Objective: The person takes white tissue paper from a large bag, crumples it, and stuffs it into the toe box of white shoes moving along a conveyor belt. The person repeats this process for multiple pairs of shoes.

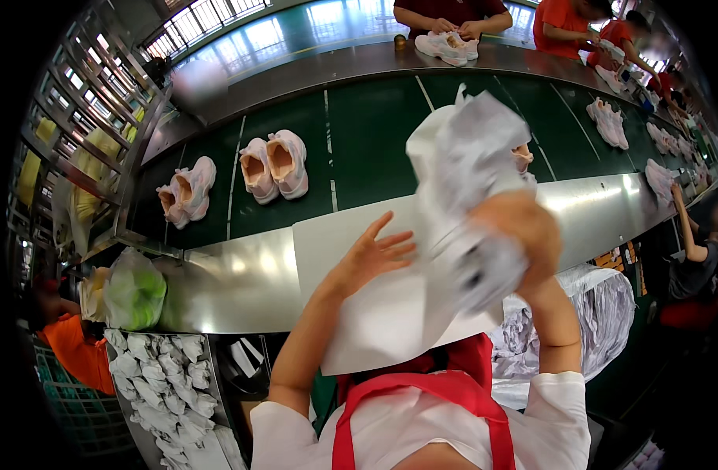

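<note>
My right hand [523, 231], smeared by motion, grips a crumpled sheet of white paper [476, 137] raised in front of me. Part of the paper is blurred and sticks out below the fist. To its left, my left hand [378, 254] is open, fingers spread, with nothing in it. Beneath both hands lies flat white paper [359, 325] on the metal ledge. Beyond, on a green conveyor belt [367, 102], stand pale pink sneakers [274, 166] in pairs. One shoe [522, 157] is mostly hidden behind the raised paper.
Wads of white paper [159, 384] fill a tray at lower left, below a plastic bag with green contents [135, 290]. A metal rack [128, 149] rises at left. An open sack of paper [602, 313] sits at right. Several people handle shoes along the belt.
</note>
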A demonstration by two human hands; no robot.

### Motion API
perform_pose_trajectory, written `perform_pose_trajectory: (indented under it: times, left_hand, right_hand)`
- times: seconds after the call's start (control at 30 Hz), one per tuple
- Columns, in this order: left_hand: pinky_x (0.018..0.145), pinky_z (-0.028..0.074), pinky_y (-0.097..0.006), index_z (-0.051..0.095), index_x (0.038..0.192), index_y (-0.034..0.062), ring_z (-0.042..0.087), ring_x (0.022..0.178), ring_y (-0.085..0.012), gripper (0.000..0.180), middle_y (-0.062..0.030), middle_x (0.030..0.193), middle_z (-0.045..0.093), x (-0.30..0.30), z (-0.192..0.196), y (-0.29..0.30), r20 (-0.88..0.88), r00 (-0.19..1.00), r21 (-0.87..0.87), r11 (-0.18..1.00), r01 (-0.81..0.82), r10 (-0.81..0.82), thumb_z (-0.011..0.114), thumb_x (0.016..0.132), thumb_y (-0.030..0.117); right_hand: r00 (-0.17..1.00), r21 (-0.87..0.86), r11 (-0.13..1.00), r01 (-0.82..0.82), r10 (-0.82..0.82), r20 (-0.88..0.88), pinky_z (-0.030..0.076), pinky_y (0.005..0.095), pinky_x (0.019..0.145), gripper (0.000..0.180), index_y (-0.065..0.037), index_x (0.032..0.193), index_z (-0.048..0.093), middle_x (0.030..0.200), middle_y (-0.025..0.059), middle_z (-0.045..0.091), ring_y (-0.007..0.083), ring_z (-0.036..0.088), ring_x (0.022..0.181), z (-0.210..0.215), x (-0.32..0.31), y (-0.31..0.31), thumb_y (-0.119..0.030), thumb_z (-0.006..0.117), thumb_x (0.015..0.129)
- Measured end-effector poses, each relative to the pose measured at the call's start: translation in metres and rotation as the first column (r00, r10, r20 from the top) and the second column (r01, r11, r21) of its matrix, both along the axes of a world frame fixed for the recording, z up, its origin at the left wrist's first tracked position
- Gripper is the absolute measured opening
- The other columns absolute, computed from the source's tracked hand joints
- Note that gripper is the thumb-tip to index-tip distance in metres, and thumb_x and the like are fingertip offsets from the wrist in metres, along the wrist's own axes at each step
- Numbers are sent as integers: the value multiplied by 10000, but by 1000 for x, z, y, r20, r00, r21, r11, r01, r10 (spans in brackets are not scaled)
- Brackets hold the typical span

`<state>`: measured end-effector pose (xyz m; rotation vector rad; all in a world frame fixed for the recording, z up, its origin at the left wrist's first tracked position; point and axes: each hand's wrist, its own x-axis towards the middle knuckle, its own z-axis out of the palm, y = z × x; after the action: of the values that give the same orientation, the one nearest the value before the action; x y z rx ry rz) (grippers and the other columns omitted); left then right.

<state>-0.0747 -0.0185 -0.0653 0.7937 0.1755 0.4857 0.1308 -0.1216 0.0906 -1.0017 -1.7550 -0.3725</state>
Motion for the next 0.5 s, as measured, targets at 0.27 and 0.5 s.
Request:
perform_pose_trajectory:
  times: [0.27, 0.5]
  left_hand:
    - [981, 398, -304, 299, 1422, 57, 476, 1195, -218, 797, -122, 1349, 459, -1, -4, 2, 487, 825, -374, 785, 494, -287, 668, 813, 415]
    - [826, 442, -306, 498, 1197, 25, 540, 969, -145, 564, -73, 1087, 562, 23, 86, -11, -625, 772, 267, 961, 74, 114, 724, 765, 307]
  right_hand:
    - [715, -311, 829, -465, 559, 421, 480, 292, 557, 256, -85, 963, 546, 802, 32, 544, 175, 599, 723, -82, -80, -10, -99, 598, 713]
    - [673, -478, 693, -540, 696, 248, 509, 320, 651, 222, -69, 957, 551, 890, 69, 579, 229, 619, 764, -73, -68, 2, -96, 604, 743]
